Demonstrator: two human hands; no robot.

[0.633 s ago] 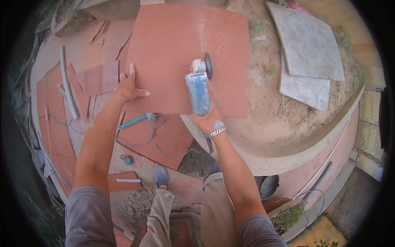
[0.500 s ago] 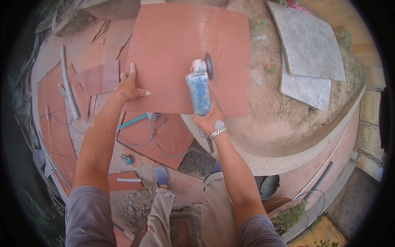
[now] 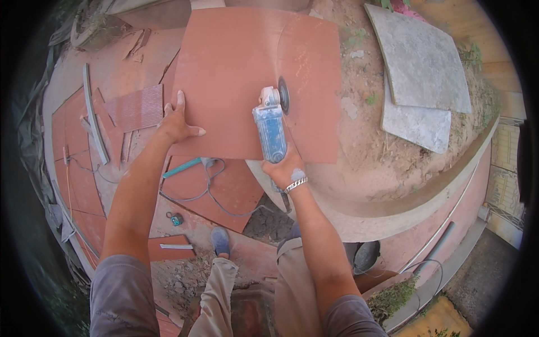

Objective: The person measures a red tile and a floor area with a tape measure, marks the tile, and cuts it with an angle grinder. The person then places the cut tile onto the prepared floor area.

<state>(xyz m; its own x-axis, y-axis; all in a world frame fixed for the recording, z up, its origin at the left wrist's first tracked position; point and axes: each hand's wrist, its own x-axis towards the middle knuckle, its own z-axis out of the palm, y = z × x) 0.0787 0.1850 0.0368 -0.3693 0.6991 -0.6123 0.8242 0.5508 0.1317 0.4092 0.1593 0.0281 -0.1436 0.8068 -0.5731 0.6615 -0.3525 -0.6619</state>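
Note:
A large red tile [image 3: 224, 67] lies across a curved concrete ledge [image 3: 359, 219], marked with a thin curved line in its upper right part. My left hand [image 3: 177, 121] grips its left edge, thumb and fingers spread along the surface. My right hand [image 3: 283, 165] holds the rear of a dusty blue angle grinder [image 3: 270, 132], with its dark disc [image 3: 283, 94] upright at the tile's surface and a faint dusty streak above it. A grey cord [image 3: 216, 202] loops below, beside a teal bar [image 3: 181, 167].
Grey slabs [image 3: 421, 62] lie on dirt at upper right. At left are ribbed tile offcuts [image 3: 135, 104], a metal strip [image 3: 92, 112] and larger red tiles [image 3: 76, 185]. A small tape measure [image 3: 176, 219] lies near my foot [image 3: 220, 241]; a dark bucket [image 3: 366, 255] sits low at right.
The grinder and my right hand have moved slightly down the picture, toward my body. The dusty streak above the disc shows more clearly. My left hand stays on the tile edge.

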